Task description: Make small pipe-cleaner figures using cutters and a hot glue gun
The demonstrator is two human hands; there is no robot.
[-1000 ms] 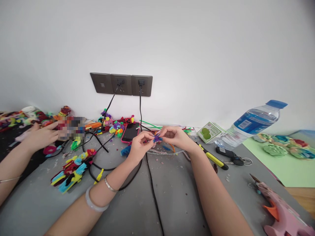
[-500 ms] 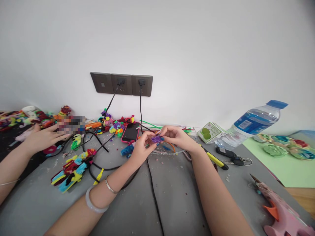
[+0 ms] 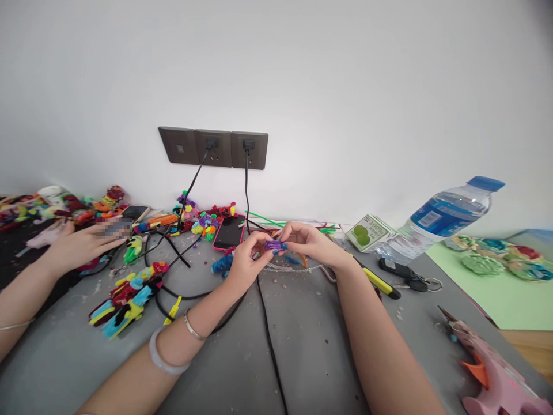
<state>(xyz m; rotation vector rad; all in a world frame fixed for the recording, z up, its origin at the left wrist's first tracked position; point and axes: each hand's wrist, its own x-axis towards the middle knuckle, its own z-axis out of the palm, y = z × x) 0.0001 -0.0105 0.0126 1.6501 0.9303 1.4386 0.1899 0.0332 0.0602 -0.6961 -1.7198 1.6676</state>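
Between the fingertips of both hands is a small bundle of purple pipe cleaner (image 3: 273, 245), held a little above the grey table (image 3: 302, 351). My left hand (image 3: 247, 257) pinches its left end. On the other end, my right hand (image 3: 305, 242) closes thumb and fingers; blue nail polish shows there. Part of the bundle is hidden by the fingers. Just behind and below lie a silvery wire-like strand (image 3: 298, 269) and an orange pipe cleaner (image 3: 305, 259). A blue fuzzy piece (image 3: 222, 264) rests left of my left hand, near a pink-edged phone (image 3: 228, 232).
Another person's hand (image 3: 82, 245) is at the left, by colourful pipe-cleaner figures (image 3: 125, 300). Black cables run from the wall sockets (image 3: 213, 148). To the right are a juice box (image 3: 368, 233), water bottle (image 3: 444, 216), yellow cutter (image 3: 380, 282), keys (image 3: 417, 283) and pink glue gun (image 3: 496, 369).
The purple bundle has turned slightly between my fingers, while both arms stay nearly in place. At the left, the other person's hand has shifted, and a phone behind it now shows.
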